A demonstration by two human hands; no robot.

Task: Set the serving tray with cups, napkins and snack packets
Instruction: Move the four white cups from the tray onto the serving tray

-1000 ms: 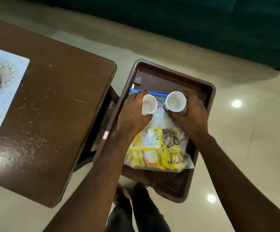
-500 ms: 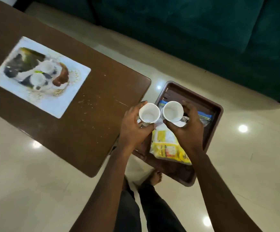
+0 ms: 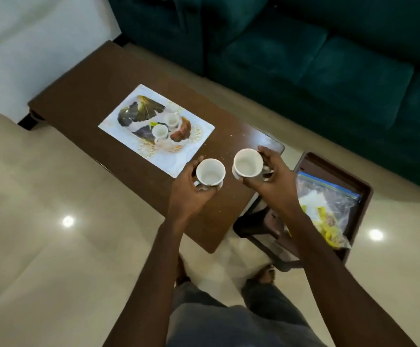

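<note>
My left hand (image 3: 188, 194) grips a white cup (image 3: 210, 173) from its left side, held over the near end of the brown table (image 3: 83, 106). My right hand (image 3: 272, 179) grips a second white cup (image 3: 247, 163) a little higher and to the right. Both cups are upright and look empty. On the table lies a white decorated serving tray (image 3: 198, 136) with two small white cups (image 3: 160, 132) standing on it. To the right, a dark brown tray (image 3: 364, 196) holds a clear zip bag (image 3: 329, 204) with yellow snack packets and white napkins.
A dark green sofa (image 3: 316, 58) runs along the far side. The brown tray rests on a low dark stool (image 3: 264, 229) beside the table's right end. Shiny cream floor tiles lie all around, and my feet (image 3: 264, 274) stand below the table edge.
Both hands lifted the two cups out of the brown tray and carried them leftward, over the table. The view swung left, bringing the decorated tray and sofa into sight.
</note>
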